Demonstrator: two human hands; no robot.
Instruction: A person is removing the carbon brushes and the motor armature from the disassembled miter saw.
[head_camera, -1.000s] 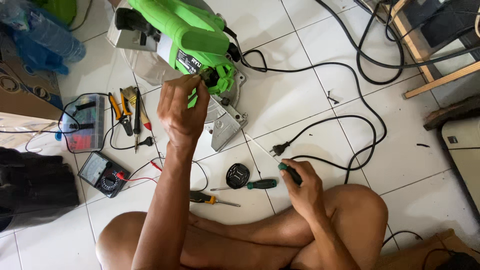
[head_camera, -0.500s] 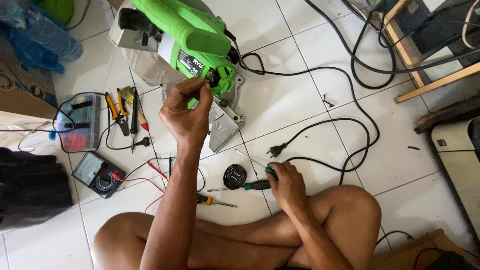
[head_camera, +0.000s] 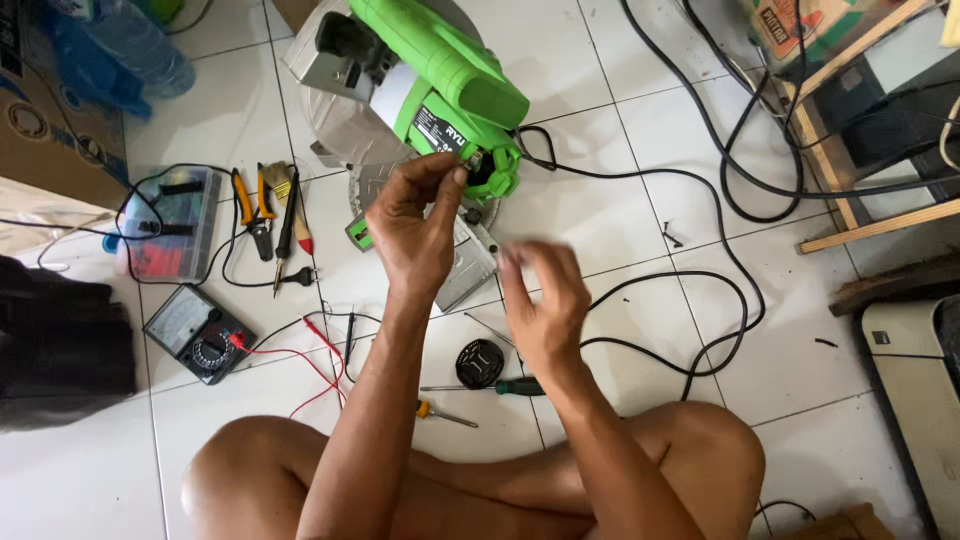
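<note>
A green power saw (head_camera: 440, 70) with a metal base lies on the white tiled floor in front of me. My left hand (head_camera: 415, 225) reaches up to its green rear end (head_camera: 490, 175), with thumb and fingertips pinched on a small part there. Blurred by motion, my right hand (head_camera: 540, 300) hovers just below and to the right of the saw, fingers loosely curled, with nothing visible in them. A green-handled screwdriver (head_camera: 500, 387) lies on the floor under that hand, next to a round black cap (head_camera: 480, 362). My bare crossed legs fill the bottom of the view.
A multimeter (head_camera: 195, 335) with red and black leads sits at the left, near a clear parts box (head_camera: 165, 225), pliers (head_camera: 250, 210) and a yellow-handled screwdriver (head_camera: 440, 412). A black power cable (head_camera: 720, 300) loops right. A wooden frame (head_camera: 860, 120) stands at the far right, a black bag (head_camera: 60, 340) at the left.
My right hand has left the green-handled screwdriver on the floor and risen towards the saw. My left hand stays pinched at the saw's rear end.
</note>
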